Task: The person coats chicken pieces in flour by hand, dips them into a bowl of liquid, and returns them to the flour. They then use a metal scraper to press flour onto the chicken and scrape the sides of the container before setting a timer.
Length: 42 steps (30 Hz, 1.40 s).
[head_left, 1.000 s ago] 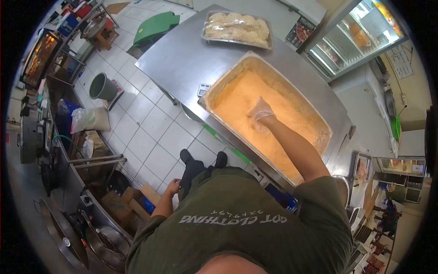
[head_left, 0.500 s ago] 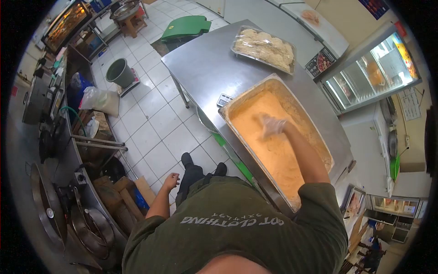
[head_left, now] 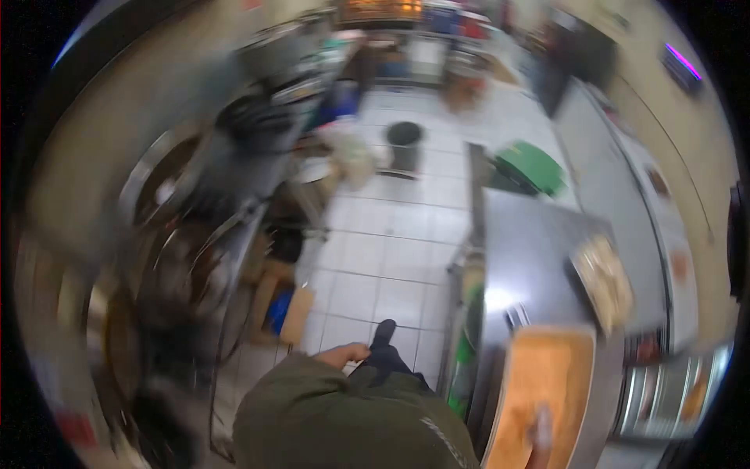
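Note:
The whole view is smeared by motion. My right hand [head_left: 541, 426], pale as if gloved, is over or in the orange powder [head_left: 539, 367] at the lower right; its fingers are too blurred to read. A long metal tray [head_left: 591, 367] holds this powder. My left hand [head_left: 356, 353] hangs low beside my leg, away from the table, with no object visible in it; its fingers are blurred. Past the tray's far end lies a small device like a scale [head_left: 517, 315]. A wrapped tray of pale food [head_left: 603, 283] rests farther along the table.
The steel table [head_left: 523, 234] runs along my right, with a green lid [head_left: 531, 166] beyond it. A dark bucket [head_left: 404, 137] stands on the tiled floor [head_left: 383, 258]. Along the left are a counter with pans and a cardboard box [head_left: 297, 313]. A lit fridge [head_left: 672, 399] is at far right.
My view has swung left, so the table and tray now appear lower and farther right. My right hand stays at the powder. My left hand remains low by my leg.

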### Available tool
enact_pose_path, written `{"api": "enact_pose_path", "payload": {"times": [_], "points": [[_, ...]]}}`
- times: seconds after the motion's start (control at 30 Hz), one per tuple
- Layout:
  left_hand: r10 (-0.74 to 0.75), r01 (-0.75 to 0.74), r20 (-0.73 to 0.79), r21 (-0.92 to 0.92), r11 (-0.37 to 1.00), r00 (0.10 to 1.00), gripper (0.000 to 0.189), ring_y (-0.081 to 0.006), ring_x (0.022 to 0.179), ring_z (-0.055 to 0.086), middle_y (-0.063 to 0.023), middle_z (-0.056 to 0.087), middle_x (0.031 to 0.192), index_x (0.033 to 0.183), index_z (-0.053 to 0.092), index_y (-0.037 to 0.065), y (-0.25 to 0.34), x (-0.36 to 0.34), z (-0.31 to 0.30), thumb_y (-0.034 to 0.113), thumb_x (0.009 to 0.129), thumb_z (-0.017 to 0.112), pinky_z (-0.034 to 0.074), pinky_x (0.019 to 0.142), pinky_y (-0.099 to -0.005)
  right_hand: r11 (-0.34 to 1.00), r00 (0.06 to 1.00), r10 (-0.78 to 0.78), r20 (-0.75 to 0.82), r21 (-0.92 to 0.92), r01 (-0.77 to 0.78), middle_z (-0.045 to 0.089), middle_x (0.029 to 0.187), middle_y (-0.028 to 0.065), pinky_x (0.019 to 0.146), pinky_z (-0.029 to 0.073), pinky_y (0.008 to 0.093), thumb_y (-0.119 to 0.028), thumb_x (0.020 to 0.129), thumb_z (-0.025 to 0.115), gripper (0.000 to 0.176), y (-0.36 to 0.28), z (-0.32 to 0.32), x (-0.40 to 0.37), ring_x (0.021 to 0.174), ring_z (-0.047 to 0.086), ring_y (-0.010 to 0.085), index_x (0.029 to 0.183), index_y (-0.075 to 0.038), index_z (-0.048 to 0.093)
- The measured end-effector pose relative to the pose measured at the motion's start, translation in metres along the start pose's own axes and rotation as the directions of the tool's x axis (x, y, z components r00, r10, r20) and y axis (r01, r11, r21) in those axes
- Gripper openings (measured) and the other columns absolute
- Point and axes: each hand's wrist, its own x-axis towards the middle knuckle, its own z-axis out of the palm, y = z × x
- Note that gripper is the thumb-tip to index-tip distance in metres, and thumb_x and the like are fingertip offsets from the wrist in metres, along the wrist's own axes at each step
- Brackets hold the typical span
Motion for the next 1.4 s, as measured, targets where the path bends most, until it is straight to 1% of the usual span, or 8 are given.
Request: {"api": "enact_pose_path", "payload": {"times": [0.23,0.43,0.47,0.8,0.97,1.07,1.17,1.4], "points": [[0.089,-0.308,-0.577,-0.294,0.905,0.812,0.032,-0.0356,0.089,0.060,-0.0202,0.064,0.091,0.083,0.066,0.003,0.047,0.042,-0.025,0.028,0.081,0.046,0.046,0.081,-0.0429,0.964,0.975,-0.191,0.115,-0.167,0.209,0.060,0.103,0.0140,0.074,0.047,0.0352,-0.030,0.092,0.038,0.039,-0.106,0.074,0.077,0.088,0.057,0.0217,0.115,-0.002,0.053],[0.069,-0.121,-0.182,-0.294,0.948,0.981,0.034,-0.0359,0.102,0.056,-0.0218,0.060,0.104,0.105,0.060,0.007,0.016,0.018,-0.015,0.028,0.083,0.044,0.042,0.090,-0.0441,0.930,0.941,-0.254,0.223,-0.211,0.301,0.058,0.106,0.0152,0.077,0.045,0.0362,-0.033,0.090,0.040,0.043,-0.162,0.112,0.098,0.091,0.056,0.0231,0.117,-0.002,0.051],[0.076,-0.139,-0.260,-0.232,0.963,0.963,0.036,-0.0348,0.101,0.057,-0.0230,0.059,0.107,0.106,0.061,0.007,-0.012,0.046,0.010,0.029,0.083,0.043,0.042,0.089,-0.0442,0.926,0.938,-0.259,0.230,-0.217,0.309,0.058,0.107,0.0153,0.077,0.045,0.0364,-0.034,0.089,0.040,0.044,-0.171,0.119,0.102,0.092,0.055,0.0233,0.117,-0.002,0.051],[-0.227,0.181,-0.052,-0.440,0.879,0.973,0.032,-0.0345,0.087,0.061,-0.0217,0.063,0.092,0.087,0.066,0.005,-0.110,0.004,-0.043,0.028,0.079,0.045,0.046,0.077,-0.0436,0.918,0.939,-0.207,0.275,-0.276,0.283,0.055,0.111,0.0172,0.082,0.043,0.0382,-0.039,0.086,0.044,0.051,-0.239,0.181,0.132,0.098,0.053,0.0257,0.120,-0.002,0.048],[-0.150,-0.015,-0.341,-0.435,0.901,0.928,0.030,-0.0336,0.081,0.063,-0.0209,0.064,0.082,0.075,0.066,0.003,-0.130,0.039,-0.079,0.025,0.076,0.046,0.048,0.072,-0.0433,0.910,0.935,-0.181,0.305,-0.308,0.277,0.054,0.114,0.0181,0.084,0.042,0.0390,-0.042,0.085,0.046,0.055,-0.269,0.217,0.150,0.101,0.052,0.0269,0.122,-0.002,0.047],[-0.093,-0.052,-0.269,-0.485,0.873,0.959,0.030,-0.0350,0.084,0.062,-0.0226,0.063,0.084,0.074,0.064,0.001,-0.132,0.046,-0.104,0.025,0.077,0.047,0.047,0.074,-0.0443,0.904,0.933,-0.182,0.311,-0.321,0.284,0.053,0.115,0.0186,0.086,0.041,0.0396,-0.044,0.084,0.047,0.058,-0.282,0.228,0.157,0.103,0.051,0.0276,0.123,-0.002,0.046],[-0.111,-0.128,-0.429,-0.490,0.862,0.896,0.028,-0.0362,0.085,0.061,-0.0234,0.063,0.086,0.075,0.064,0.001,-0.140,0.042,-0.109,0.024,0.077,0.048,0.047,0.075,-0.0453,0.899,0.929,-0.198,0.312,-0.319,0.299,0.052,0.116,0.0192,0.087,0.041,0.0401,-0.045,0.083,0.048,0.060,-0.289,0.234,0.159,0.105,0.050,0.0283,0.124,-0.002,0.045],[-0.186,0.064,-0.343,-0.336,0.940,0.921,0.030,-0.0365,0.082,0.062,-0.0238,0.063,0.087,0.078,0.066,-0.001,-0.186,0.036,-0.086,0.022,0.078,0.047,0.048,0.073,-0.0449,0.893,0.934,-0.258,0.246,-0.308,0.328,0.051,0.120,0.0205,0.090,0.039,0.0413,-0.049,0.080,0.051,0.067,-0.273,0.202,0.154,0.109,0.048,0.0299,0.126,-0.002,0.043]]}}
